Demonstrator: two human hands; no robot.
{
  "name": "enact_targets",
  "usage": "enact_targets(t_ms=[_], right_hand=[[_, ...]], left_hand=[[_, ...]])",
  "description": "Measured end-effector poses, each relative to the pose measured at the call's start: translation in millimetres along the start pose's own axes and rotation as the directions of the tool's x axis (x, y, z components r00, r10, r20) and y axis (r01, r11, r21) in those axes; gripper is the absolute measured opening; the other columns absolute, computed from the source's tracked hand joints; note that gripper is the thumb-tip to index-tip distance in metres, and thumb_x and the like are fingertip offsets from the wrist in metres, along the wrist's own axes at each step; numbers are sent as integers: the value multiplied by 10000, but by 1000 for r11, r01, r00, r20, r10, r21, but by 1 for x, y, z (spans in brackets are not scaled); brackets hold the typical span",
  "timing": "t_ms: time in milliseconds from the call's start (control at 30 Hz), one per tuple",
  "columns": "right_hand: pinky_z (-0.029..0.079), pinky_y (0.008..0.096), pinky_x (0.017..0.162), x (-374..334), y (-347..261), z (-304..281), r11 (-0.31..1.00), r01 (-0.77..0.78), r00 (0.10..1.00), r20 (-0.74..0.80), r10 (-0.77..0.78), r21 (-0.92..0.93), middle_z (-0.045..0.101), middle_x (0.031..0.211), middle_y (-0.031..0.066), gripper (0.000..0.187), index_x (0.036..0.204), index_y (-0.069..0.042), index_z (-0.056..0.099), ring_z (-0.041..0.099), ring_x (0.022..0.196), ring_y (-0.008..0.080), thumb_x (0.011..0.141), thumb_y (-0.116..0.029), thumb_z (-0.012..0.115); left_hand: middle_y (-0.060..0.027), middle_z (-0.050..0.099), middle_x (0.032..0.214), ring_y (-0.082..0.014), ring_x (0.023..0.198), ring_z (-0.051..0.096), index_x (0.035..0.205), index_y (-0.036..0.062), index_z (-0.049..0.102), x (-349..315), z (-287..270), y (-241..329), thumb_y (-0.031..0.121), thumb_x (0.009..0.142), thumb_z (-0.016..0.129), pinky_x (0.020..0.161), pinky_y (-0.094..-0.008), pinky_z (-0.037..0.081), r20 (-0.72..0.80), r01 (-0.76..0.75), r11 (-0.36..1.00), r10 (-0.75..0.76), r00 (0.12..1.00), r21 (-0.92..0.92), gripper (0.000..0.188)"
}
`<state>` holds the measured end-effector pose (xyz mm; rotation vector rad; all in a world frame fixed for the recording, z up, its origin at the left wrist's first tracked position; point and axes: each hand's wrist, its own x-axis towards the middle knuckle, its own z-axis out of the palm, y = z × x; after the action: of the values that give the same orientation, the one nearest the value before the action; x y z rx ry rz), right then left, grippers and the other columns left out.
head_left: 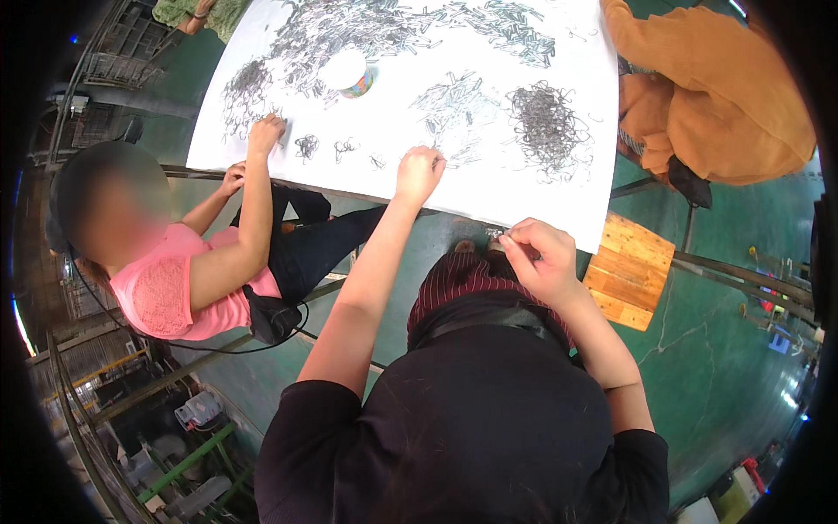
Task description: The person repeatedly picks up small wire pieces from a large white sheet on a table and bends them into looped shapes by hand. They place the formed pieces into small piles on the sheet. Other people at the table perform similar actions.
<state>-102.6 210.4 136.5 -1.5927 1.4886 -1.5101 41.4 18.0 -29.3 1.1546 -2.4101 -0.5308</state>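
Observation:
My left hand (419, 176) reaches over the white tabletop (367, 131). Its fingers are pinched together at the near edge of a loose pile of thin grey, clear-looking strips (452, 109); what they hold, if anything, is too small to make out. Just off the table's front edge, above my lap, my right hand (546, 260) is closed in a pinch. Small shiny bits (496, 233) show at its fingertips, their kind unclear. To the right of the strips lies a dense heap of thin black loops (548, 129).
A white round tub (351, 73) with a coloured side stands among more dark pieces (367, 31). At left, a person in pink (192, 284) works near small black clusters (305, 147). Another in orange-brown (724, 96) is at right. A wooden stool (627, 271) stands beside the table.

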Motion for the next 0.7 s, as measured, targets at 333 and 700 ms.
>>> enact_targets(t_ms=[333, 700], right_hand=[[355, 245, 407, -4, 4, -5, 996, -60, 998, -10, 59, -65, 524, 578, 82, 94, 679, 6, 533, 463, 424, 138, 721, 3, 618], [391, 251, 429, 1, 17, -6, 983, -176, 984, 17, 177, -47, 550, 572, 94, 81, 682, 0, 554, 523, 453, 149, 734, -31, 608]], left_hand=[[-54, 588, 663, -151, 643, 543, 733, -3, 607, -4, -26, 50, 92, 757, 599, 619, -270, 436, -4, 185, 827, -221, 975, -530, 98], [-104, 633, 928, -119, 833, 577, 825, -23, 609, -53, -77, 164, 30, 783, 575, 744, -247, 454, 58, 147, 390, -229, 972, -909, 75]])
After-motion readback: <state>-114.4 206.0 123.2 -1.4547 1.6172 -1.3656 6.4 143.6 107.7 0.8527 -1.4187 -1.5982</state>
